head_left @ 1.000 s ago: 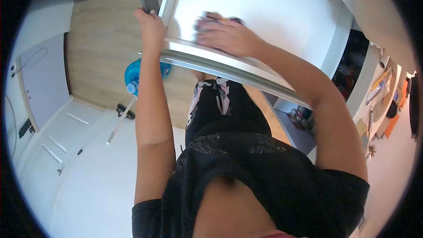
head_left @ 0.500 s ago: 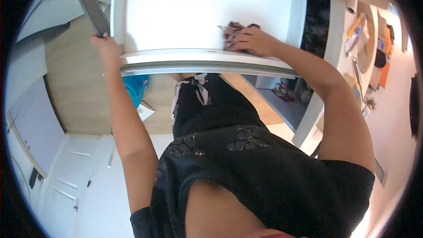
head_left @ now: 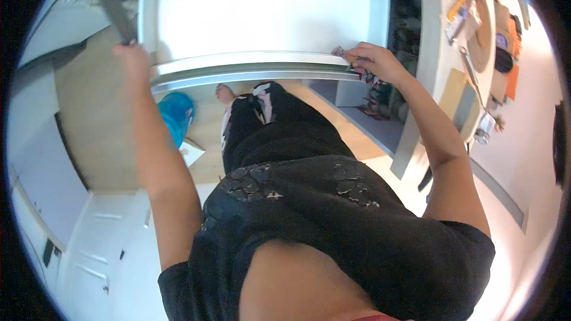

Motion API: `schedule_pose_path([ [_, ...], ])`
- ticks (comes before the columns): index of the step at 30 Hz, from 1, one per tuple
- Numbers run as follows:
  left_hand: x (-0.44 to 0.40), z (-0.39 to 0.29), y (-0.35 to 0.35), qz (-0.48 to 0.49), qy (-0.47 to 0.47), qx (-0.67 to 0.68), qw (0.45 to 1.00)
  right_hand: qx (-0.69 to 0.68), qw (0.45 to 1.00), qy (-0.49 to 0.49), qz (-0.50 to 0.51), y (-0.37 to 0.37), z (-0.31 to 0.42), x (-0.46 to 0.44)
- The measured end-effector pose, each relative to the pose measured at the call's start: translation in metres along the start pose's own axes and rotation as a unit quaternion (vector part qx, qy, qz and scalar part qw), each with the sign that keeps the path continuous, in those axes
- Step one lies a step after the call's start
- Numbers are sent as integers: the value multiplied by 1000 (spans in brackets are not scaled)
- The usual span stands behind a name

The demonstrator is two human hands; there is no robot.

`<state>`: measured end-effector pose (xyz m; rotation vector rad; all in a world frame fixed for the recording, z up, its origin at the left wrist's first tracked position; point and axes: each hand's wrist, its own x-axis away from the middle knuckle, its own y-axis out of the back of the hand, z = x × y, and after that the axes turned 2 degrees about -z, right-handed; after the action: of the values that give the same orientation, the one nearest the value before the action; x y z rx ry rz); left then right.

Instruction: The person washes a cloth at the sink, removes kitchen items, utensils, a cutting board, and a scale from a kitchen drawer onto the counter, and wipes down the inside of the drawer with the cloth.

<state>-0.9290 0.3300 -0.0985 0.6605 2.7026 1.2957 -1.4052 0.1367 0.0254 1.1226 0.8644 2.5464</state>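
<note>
A white drawer point(head_left: 256, 58), pulled out, has a bare white inside and a silvery strip along its front edge. At its right front corner my right hand point(head_left: 380, 64) pinches a crumpled patterned cloth point(head_left: 370, 77), which lies over the front edge. Parts of the cloth stick out on both sides of the fingers. Left of the drawer, my left hand point(head_left: 134, 62) is closed on the end of a long flat grey bar point(head_left: 118, 18) that points up and away; its exact kind I cannot make out. That hand is slightly blurred.
A blue bag-like thing point(head_left: 177, 116) sits on the floor below the drawer, beside a white flat piece point(head_left: 191, 151). At right a white shelf holds a round woven mat point(head_left: 480, 21), packets point(head_left: 463, 19) and a glass jar point(head_left: 485, 128). A white door point(head_left: 89, 255) stands lower left.
My right hand has moved with the cloth from inside the drawer rightward onto its front edge. My left hand still holds the grey bar. The view has shifted slightly.
</note>
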Motion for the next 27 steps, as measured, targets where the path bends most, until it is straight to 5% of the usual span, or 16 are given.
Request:
schedule_pose_path([
  [5, 10, -17, 1, -5, 16, 97, 995, -23, 1000, -6, 10, -37, 76, -66],
  [10, -7, -11, -2, 94, 0, 46, 995, 94, 972, 184, -110, -92, 185, -143],
  [17, -3, -49, 47, 28, -49, 24, 998, 27, 930, 275, -243, -140, 268, -204],
  [21, -6, -32, 15, 23, -188, 37, 981, -44, 950, 224, -213, -132, 255, -206],
  [23, -4, -28, 4, 29, -253, -61, 965, -35, 956, 228, -180, -125, 228, -193],
  [25, -3, -18, -15, -43, -301, -29, 952, -6, 965, 196, -175, -113, 192, -170],
  [27, 9, -37, -5, 2, -225, -26, 974, 20, 973, 159, -165, -98, 151, -147],
])
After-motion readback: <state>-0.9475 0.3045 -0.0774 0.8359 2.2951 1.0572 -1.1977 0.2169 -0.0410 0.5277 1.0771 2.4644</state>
